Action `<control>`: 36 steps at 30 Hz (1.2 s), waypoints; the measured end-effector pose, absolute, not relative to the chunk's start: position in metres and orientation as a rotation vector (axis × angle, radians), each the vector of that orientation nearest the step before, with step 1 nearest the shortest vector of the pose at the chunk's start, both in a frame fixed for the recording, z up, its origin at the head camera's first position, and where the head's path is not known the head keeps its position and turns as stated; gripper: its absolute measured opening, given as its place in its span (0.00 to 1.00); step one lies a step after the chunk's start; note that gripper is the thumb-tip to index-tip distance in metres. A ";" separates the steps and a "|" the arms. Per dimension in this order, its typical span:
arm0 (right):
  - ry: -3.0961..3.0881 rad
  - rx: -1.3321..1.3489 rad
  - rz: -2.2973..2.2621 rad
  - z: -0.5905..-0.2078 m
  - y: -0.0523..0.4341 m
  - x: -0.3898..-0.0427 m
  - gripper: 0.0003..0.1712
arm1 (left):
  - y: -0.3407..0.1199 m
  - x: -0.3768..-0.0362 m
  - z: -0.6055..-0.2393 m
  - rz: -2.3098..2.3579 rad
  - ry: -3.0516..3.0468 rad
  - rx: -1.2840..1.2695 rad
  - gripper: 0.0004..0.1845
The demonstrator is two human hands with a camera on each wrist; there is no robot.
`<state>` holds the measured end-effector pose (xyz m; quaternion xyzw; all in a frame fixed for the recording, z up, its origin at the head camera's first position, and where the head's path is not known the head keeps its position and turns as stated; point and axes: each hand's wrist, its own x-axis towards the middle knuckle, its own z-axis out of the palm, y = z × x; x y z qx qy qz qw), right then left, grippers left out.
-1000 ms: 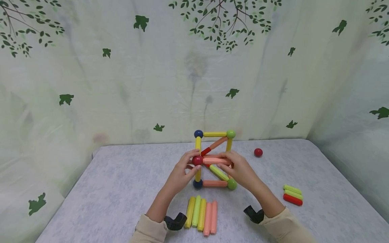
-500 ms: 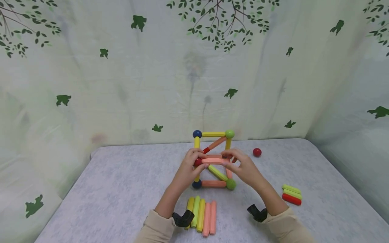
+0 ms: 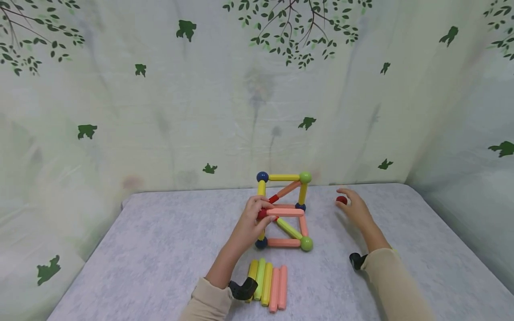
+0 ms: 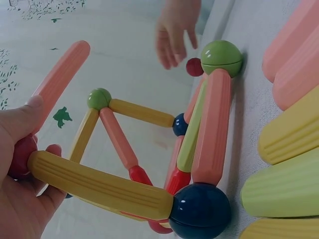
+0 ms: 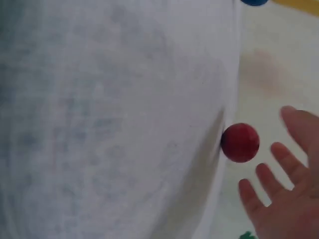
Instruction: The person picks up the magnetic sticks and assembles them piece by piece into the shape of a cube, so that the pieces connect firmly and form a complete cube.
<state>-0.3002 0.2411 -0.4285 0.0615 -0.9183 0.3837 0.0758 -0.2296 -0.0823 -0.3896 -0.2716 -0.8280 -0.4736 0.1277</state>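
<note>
No writing or brand can be read on any piece. In the head view, the frame (image 3: 283, 209) of sticks and balls stands in the middle of the picture on the grey table (image 3: 160, 249), with its long axis going away from the camera toward the curtain (image 3: 160, 111). The left hand (image 3: 250, 223) grips the frame at its near left corner, fingers curled around a red ball and a pink stick (image 3: 286, 212) that lies level and points to the right. The right hand (image 3: 355, 209) is right of center, fingers spread and relaxed, just beside the loose ball (image 3: 341, 200) near the far edge of the table; I cannot tell if it touches it. A row of sticks (image 3: 267, 283) lies below the frame, pointing away from the camera. In the left wrist view, the left hand (image 4: 20, 169) fills the lower left and holds a yellow stick (image 4: 99, 186) that runs to a blue ball (image 4: 199, 211) at the bottom; the pink stick (image 4: 60, 74) points up. In the right wrist view, the loose ball (image 5: 240, 142) is right of center, and the fingers of the right hand (image 5: 284, 199) are spread in the lower right, close to it but apart.
</note>
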 end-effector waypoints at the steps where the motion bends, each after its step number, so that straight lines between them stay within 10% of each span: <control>1: -2.793 0.183 1.138 -0.431 0.244 -0.302 0.26 | -0.082 -0.230 -0.390 -1.375 -2.407 -0.791 0.11; 15: -2.854 -0.030 1.196 -0.432 0.238 -0.302 0.26 | -0.083 -0.228 -0.391 -1.361 -2.393 -0.797 0.10; 36: -2.397 0.515 1.978 -0.385 0.171 -0.214 0.26 | -0.083 -0.228 -0.390 -1.372 -2.398 -0.783 0.11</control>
